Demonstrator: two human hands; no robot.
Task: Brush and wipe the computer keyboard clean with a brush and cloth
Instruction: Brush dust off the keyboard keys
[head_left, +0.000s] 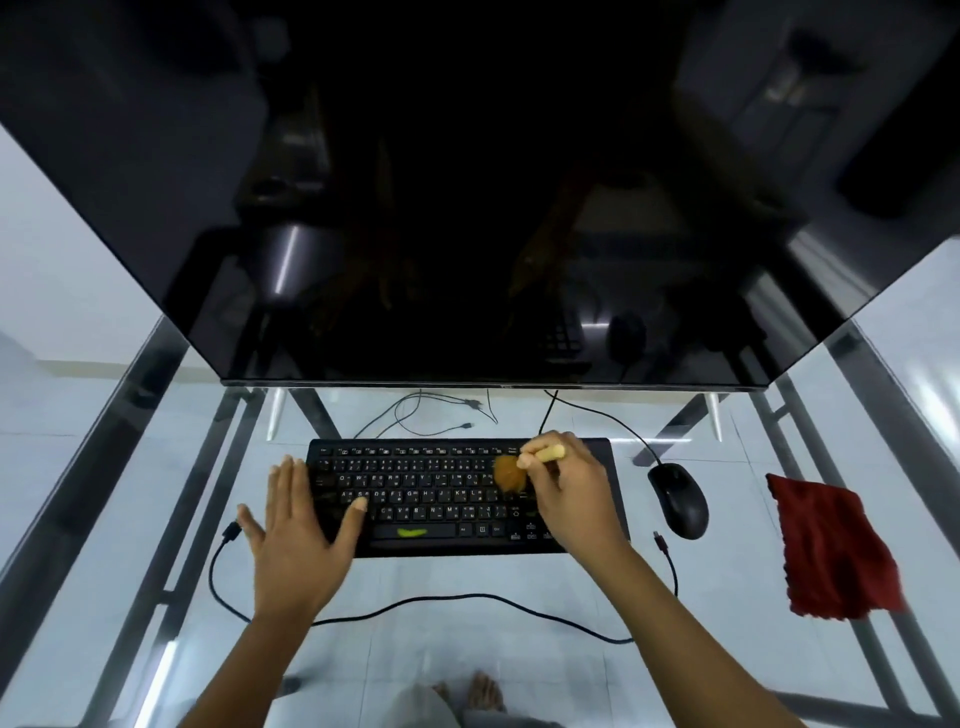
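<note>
Presently the right hand (569, 493) grips a small brush (511, 470) by its pale handle, fingers curled around it, with the brown bristle tuft down on the keys at the right part of the main key block. Left hand (296, 525) lies flat and spread, holding nothing, palm over the near-left corner of the black keyboard (441, 499), thumb tip on the keys. A green mark shows on the space bar. Keyboard sits on a glass desk (467, 649), centred just near of a large dark monitor (467, 208). Black mouse (678, 501) lies right of the keyboard, apart from it. Red cloth (831, 553) lies crumpled further right, near the desk edge. A loose black cable (441, 600) curves across the glass, near of the keyboard.
</note>
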